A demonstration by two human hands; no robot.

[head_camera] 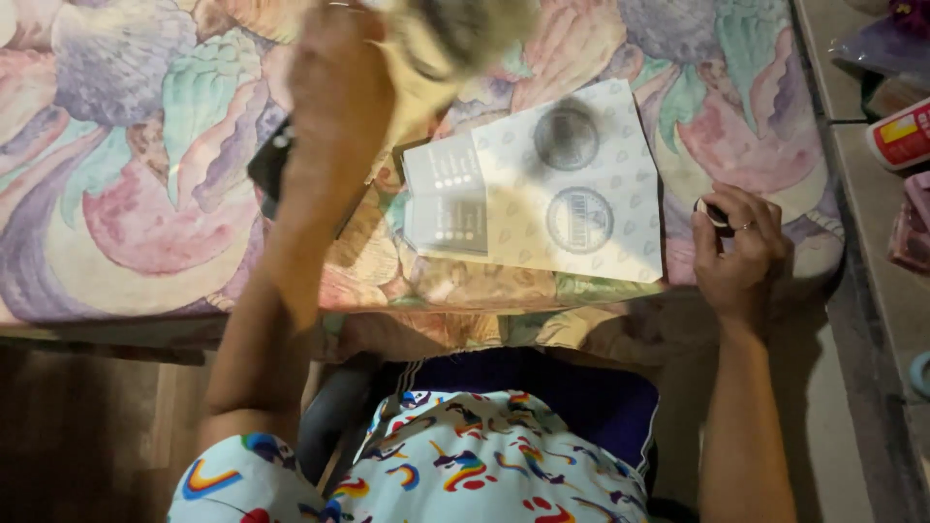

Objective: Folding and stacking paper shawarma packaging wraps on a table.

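My left hand (339,77) is raised close to the camera and holds a blurred round pale object (455,34) at the top of the view. My right hand (738,247) rests on the floral cloth at the right, its fingers closed on a small dark and white object (712,213). Between the hands lies a white patterned paper sheet (581,242) with two round dark emblems (578,220) and a grey card (446,199) on its left part.
A floral cloth (126,194) covers the surface. A black object (269,165) lies partly hidden behind my left forearm. At the right a grey ledge (877,242) carries a red and white container (903,136) and other packages.
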